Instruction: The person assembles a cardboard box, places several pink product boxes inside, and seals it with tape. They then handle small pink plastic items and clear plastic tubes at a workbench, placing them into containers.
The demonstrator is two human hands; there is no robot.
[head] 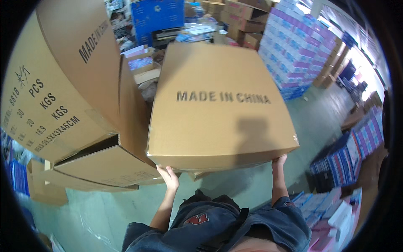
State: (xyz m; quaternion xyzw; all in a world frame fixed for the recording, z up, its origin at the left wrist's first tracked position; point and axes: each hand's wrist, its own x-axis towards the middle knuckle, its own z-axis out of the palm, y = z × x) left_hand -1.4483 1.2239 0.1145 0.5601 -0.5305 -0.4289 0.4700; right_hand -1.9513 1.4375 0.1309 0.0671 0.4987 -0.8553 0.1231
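Note:
A large brown cardboard carton [214, 126] with printed lettering is in front of my body. My left hand [169, 179] grips its near left bottom corner, with the thumb and fingers against the edge. At the near right corner, my right hand [279, 160] holds the underside, its fingers mostly hidden beneath the box. The carton's far end and whatever lies under it cannot be seen. Close along its left side stands a stack of cardboard cartons [91, 94], also printed, with a dark gap between the upper and lower boxes.
Purple and blue boxes [292, 50] form a tall stack at the back right. A blue metal cabinet [157, 15] stands behind the carton. More patterned boxes [338, 160] lie to the right, and pink and white boxes [333, 214] sit near my right side. Green floor [104, 214] shows at lower left.

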